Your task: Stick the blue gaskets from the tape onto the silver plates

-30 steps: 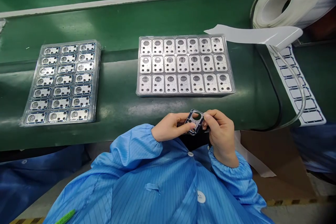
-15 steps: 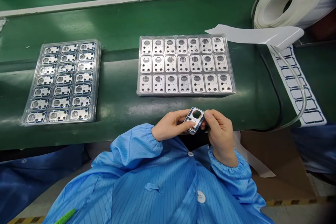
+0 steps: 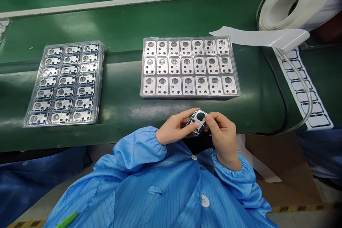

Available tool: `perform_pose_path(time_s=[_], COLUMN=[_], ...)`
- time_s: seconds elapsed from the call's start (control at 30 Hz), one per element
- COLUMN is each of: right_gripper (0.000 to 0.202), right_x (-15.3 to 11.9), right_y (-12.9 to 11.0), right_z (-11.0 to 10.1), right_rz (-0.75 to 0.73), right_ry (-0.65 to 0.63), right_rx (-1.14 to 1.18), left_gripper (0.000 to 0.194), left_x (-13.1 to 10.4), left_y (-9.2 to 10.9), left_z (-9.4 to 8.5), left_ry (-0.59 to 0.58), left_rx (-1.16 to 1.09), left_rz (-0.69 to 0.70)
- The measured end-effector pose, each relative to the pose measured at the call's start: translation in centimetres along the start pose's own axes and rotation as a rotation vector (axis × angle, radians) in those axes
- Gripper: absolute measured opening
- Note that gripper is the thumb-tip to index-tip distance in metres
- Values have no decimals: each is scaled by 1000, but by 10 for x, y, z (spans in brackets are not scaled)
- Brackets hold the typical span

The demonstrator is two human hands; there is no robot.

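Observation:
A small silver metal plate (image 3: 197,121) with a round hole and several small holes is held between both hands, just in front of my chest at the near edge of the green belt. My left hand (image 3: 173,128) pinches its left side. My right hand (image 3: 223,135) grips its right side, thumb on the face. Beyond the hands lies a clear tray (image 3: 189,67) filled with three rows of the same plates.
A second clear tray (image 3: 65,82) of plates lies on the left of the green belt (image 3: 120,25). A white roll (image 3: 296,1) stands at the far right, its strip of black outlined labels (image 3: 304,89) hanging over the belt edge. Blue fabric is at both lower sides.
The plate has tilted a little in my fingers and my right thumb has slid further onto its face. The hands stay in the same spot.

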State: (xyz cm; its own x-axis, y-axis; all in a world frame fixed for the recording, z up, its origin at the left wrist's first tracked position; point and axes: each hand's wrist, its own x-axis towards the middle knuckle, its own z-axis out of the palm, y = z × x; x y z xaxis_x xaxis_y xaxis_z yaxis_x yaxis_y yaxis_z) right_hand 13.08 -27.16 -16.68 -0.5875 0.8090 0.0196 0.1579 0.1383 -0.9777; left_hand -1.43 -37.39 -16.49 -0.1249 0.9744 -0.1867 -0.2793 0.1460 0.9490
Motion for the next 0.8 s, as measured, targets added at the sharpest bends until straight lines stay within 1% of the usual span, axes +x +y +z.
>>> perform_pose_path(time_s=[0.1, 0.23, 0.33, 0.43, 0.6, 0.8], right_gripper=[35, 37, 36, 35, 31, 28], right_x=[0, -1, -1, -2, -2, -3], right_y=[-1, 0, 0, 1, 3, 1], right_z=[1, 3, 4, 5, 5, 4], right_rz=[-23, -40, -56, -65, -97, -172], right_ry=[-1, -41, -53, -59, -83, -113], right_rx=[-11, -22, -24, -28, -24, -56], left_gripper=[58, 44, 37, 36, 35, 34], left_x=[1, 3, 2, 1, 0, 1], left_y=[-1, 0, 2, 4, 3, 7], left_z=[2, 3, 2, 1, 0, 3], left_ry=[61, 192, 239, 233, 225, 196], left_rx=[40, 122, 193, 222, 196, 62], left_rz=[26, 55, 60, 47, 43, 33])
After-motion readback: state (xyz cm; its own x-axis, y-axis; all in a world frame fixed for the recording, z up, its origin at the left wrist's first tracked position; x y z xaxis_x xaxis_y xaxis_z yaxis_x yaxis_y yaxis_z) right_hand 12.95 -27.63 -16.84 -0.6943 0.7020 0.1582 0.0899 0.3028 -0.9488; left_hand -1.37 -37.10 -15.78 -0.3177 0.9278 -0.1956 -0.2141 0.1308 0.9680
